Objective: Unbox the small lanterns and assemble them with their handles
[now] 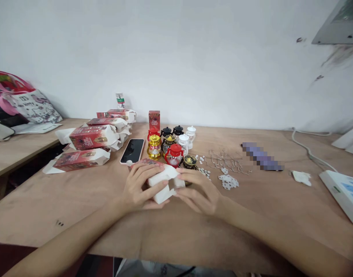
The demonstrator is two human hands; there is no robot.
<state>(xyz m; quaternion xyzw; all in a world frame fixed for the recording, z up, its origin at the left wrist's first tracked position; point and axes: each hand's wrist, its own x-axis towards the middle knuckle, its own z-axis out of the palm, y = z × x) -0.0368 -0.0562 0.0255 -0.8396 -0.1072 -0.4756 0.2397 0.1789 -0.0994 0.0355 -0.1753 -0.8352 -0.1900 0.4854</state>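
My left hand is wrapped round a small red and white carton, its white end turned toward me. The fingers of my right hand pinch a white flap at the carton's right end, where a dark opening shows. Just behind the carton stands a group of small lanterns: a red one, a gold one, and several in black and white. A dark bronze-coloured lantern piece sits close behind my right fingers, partly hidden by them.
Several unfolded red cartons lie at the left, near a phone. An upright red box stands behind the lanterns. Wire handles and small white parts lie right of centre. A white device and cable are at far right.
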